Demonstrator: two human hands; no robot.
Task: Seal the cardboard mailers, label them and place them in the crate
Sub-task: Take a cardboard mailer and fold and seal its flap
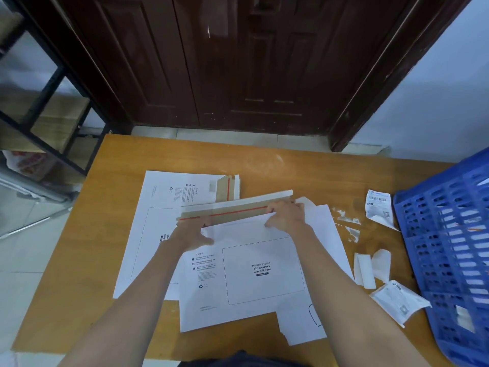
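On the table (pixel 111 186), centre, lies the mailer (pixel 246 271), its flap (pixel 232 207) open toward 12 o'clock. Both hands sit at the fold: the left hand (pixel 191 233) presses with spread fingers, the right hand (pixel 285 215) pinches the edge. Thin, stiff, light board, I judge; best held by its edges. White face, printed waybill box, brown flap with red strip. A blue crate (pixel 449 234) stands at 3 o'clock.
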